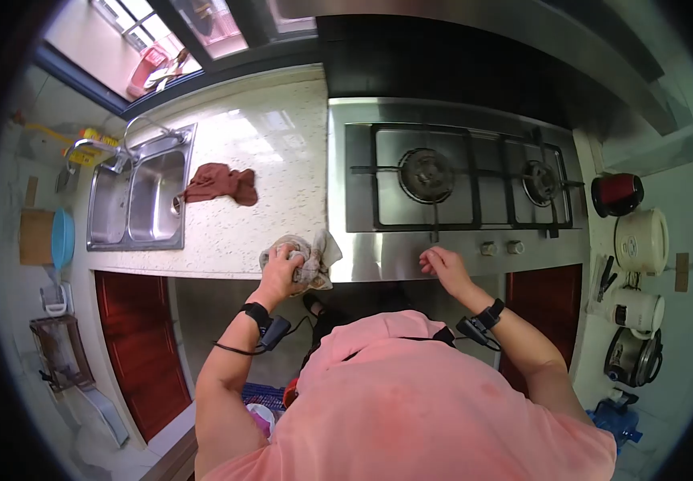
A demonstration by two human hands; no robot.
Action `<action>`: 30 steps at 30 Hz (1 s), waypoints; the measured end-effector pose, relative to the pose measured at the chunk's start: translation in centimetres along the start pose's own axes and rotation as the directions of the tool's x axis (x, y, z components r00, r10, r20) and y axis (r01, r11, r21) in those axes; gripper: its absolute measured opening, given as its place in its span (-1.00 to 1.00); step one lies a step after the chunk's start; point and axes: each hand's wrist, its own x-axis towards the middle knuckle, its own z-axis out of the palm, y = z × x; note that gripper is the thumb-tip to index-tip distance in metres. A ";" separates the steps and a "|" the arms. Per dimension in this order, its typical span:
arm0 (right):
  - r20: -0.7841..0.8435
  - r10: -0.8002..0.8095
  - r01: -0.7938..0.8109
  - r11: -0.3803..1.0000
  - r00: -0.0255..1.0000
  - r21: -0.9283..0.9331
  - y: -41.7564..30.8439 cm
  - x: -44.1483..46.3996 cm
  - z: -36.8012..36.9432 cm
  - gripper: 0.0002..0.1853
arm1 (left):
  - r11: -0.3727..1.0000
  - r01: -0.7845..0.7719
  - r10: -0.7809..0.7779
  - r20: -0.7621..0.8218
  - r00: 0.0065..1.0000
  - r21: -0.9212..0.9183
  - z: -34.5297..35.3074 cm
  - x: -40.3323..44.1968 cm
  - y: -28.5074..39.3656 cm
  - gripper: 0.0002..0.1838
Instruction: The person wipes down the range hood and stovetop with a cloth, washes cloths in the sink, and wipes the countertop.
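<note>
My left hand grips a crumpled grey-white cloth at the front edge of the speckled countertop, where the counter meets the stove. Part of the cloth hangs toward the steel stove edge. My right hand hovers by the front rim of the gas stove, left of its two knobs. Its fingers are curled, and whatever lies inside them, if anything, is hidden. Behind the left hand, a brown-red cloth lies bunched on the counter beside the sink.
A double steel sink with a tap is at the left. Black pan supports rise over two burners. A kettle, a rice cooker and other appliances line the right side. A window stands behind the counter.
</note>
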 end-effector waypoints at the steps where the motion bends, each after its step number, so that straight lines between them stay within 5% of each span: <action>1: 0.040 -0.002 0.002 1.000 0.999 -0.007 -0.9 0.5 1.9 -0.73 | 1.000 0.003 -0.003 -0.007 1.000 0.001 -0.4 -0.8 -0.7 -0.49; 6: 0.212 -0.093 0.107 0.993 0.973 -0.053 -5.5 2.3 12.9 -0.74 | 0.988 0.139 -0.145 -0.094 0.985 -0.062 -1.2 -4.8 -6.7 -0.52; 7: 0.264 -0.105 0.137 0.985 0.959 -0.105 -6.4 2.9 15.2 -0.68 | 0.972 0.176 -0.193 -0.098 0.976 -0.153 -1.6 -4.9 -7.8 -0.52; 9: 0.310 -0.104 0.085 0.994 0.945 0.073 -8.7 3.3 20.0 -0.46 | 0.919 0.226 -0.275 -0.113 0.955 -0.323 -2.0 -4.9 -8.9 -0.51; 11: 0.252 -0.298 0.281 0.954 0.921 0.102 -10.2 4.3 25.3 -0.22 | 0.851 0.242 -0.344 -0.148 0.927 -0.466 -3.3 -4.2 -9.3 -0.49; 14: 0.092 -0.352 0.342 0.933 0.931 0.109 -12.9 6.8 30.5 -0.09 | 0.760 -0.087 -0.101 -0.250 0.963 -0.644 -5.0 -3.2 -9.1 -0.43; 17: 0.043 -0.299 0.283 0.933 0.953 0.221 -14.7 9.5 31.0 -0.16 | 0.558 -0.120 0.046 -0.113 0.992 -0.821 -7.1 -2.2 -11.4 -0.50; 20: 0.060 -0.225 0.192 0.922 0.973 0.335 -15.3 12.5 27.6 -0.26 | 0.288 0.171 0.019 0.185 0.983 -0.942 -12.7 -1.5 -13.5 -0.51; 23: 0.014 -0.195 0.167 0.872 0.981 0.461 -16.8 14.7 24.7 -0.26 | 0.825 -0.114 -0.031 -0.247 0.969 -0.553 -10.7 2.0 -19.5 -0.47; 24: -0.113 -0.238 0.254 0.954 0.965 0.159 -15.7 16.2 24.0 -0.19 | 0.885 -0.045 -0.105 -0.293 0.950 -0.463 -10.6 3.1 -20.6 -0.41; 25: -0.241 -0.348 0.212 0.865 0.906 -0.455 -15.3 17.0 23.6 -0.08 | 0.929 0.035 -0.170 -0.339 0.925 -0.369 -10.6 4.1 -21.5 -0.36; 27: -0.310 -0.381 0.089 0.744 0.871 -0.663 -15.6 17.1 24.5 0.01 | 0.955 0.193 -0.263 -0.338 0.904 -0.227 -9.9 5.2 -22.7 -0.27; 30: -0.098 -0.154 0.036 0.689 0.983 -0.724 -13.5 17.3 28.6 0.10 | 0.934 0.342 -0.356 -0.188 0.915 -0.104 -9.2 7.8 -24.3 -0.15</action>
